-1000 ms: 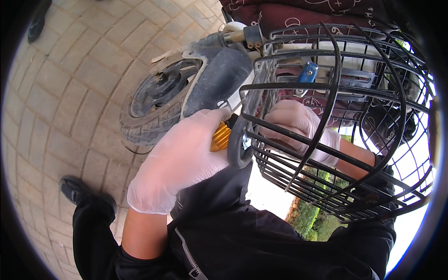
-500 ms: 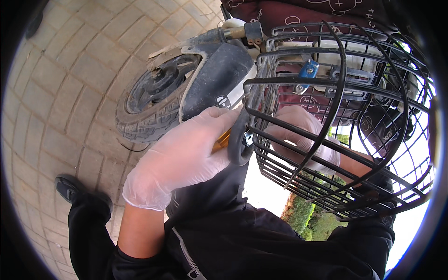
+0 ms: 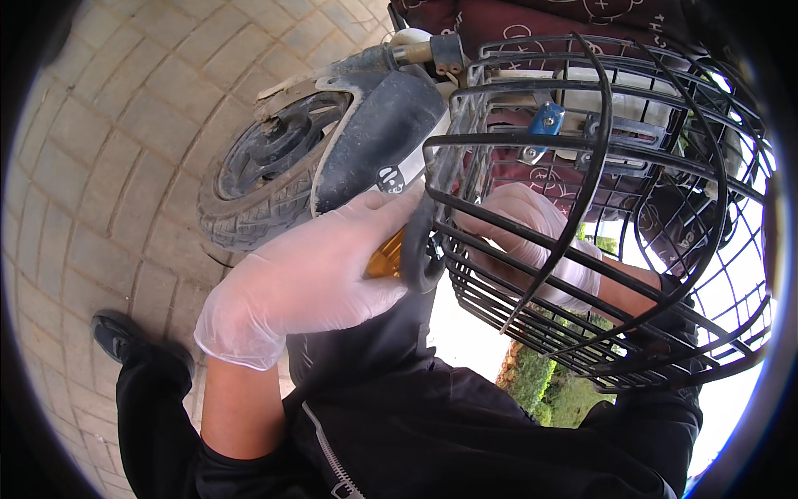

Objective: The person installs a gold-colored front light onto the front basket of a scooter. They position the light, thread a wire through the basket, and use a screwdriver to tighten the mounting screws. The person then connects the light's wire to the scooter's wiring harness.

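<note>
My left hand (image 3: 324, 258), in a thin translucent glove, is wrapped around an amber ribbed part (image 3: 385, 255) with a thick black rounded rim, which sits against the bottom of a black wire basket (image 3: 600, 158). Thumb and fingers lie on either side of it. Behind the bars of the basket, my right hand (image 3: 528, 233), gloved too, has its fingers bent and pinched together close to the basket's bottom. What those fingertips hold, if anything, is hidden. A small metal piece shows beside the amber part, too small to name.
The basket is fixed to the front of a two-wheeler with a dark fender (image 3: 378, 133) and a dusty front wheel (image 3: 274, 162). A blue metal piece (image 3: 546, 121) and a slotted bracket (image 3: 619, 137) show through the bars. Maroon patterned cloth (image 3: 532, 25) covers the far side. Brick paving (image 3: 125, 166) lies left.
My left hand and the amber part have shifted slightly left in the picture, along with the basket and wheel. My right hand's fingers have moved a little closer to the basket's bottom.
</note>
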The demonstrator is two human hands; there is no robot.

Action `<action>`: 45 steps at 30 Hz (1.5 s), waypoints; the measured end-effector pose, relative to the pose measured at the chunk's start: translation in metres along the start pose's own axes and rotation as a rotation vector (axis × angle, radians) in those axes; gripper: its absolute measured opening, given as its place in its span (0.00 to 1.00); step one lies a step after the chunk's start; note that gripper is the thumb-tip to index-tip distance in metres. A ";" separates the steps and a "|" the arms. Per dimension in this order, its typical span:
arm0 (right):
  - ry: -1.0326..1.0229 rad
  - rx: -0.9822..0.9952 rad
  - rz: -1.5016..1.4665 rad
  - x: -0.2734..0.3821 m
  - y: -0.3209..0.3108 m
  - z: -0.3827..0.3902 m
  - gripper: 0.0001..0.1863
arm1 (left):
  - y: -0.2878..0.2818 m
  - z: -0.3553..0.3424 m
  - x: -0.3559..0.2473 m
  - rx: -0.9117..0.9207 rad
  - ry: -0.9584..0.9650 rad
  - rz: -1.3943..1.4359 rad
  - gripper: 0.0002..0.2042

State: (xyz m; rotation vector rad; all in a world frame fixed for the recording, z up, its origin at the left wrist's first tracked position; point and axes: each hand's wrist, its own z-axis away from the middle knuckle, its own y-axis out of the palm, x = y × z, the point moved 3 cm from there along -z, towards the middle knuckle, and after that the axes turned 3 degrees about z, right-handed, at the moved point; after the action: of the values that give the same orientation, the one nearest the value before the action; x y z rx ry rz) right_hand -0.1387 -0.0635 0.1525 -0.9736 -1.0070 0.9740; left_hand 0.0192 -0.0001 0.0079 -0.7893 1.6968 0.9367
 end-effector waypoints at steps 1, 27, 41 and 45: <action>0.006 0.008 0.034 0.000 0.000 0.001 0.27 | 0.000 -0.001 0.000 0.005 -0.006 0.018 0.34; 0.058 0.052 -0.023 0.004 -0.007 -0.017 0.35 | -0.004 0.002 -0.011 -0.043 -0.005 0.023 0.25; 0.197 -0.094 -0.272 0.009 -0.006 -0.014 0.31 | -0.020 0.022 -0.002 -0.112 -0.275 -0.039 0.17; 0.434 0.002 -0.414 0.006 -0.010 -0.004 0.32 | -0.020 0.035 0.006 -0.049 -0.310 -0.086 0.14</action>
State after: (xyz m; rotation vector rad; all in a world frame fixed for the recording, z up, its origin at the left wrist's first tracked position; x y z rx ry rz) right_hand -0.1319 -0.0610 0.1620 -0.8785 -0.7931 0.3956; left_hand 0.0502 0.0200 -0.0088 -0.7031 1.3657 0.9888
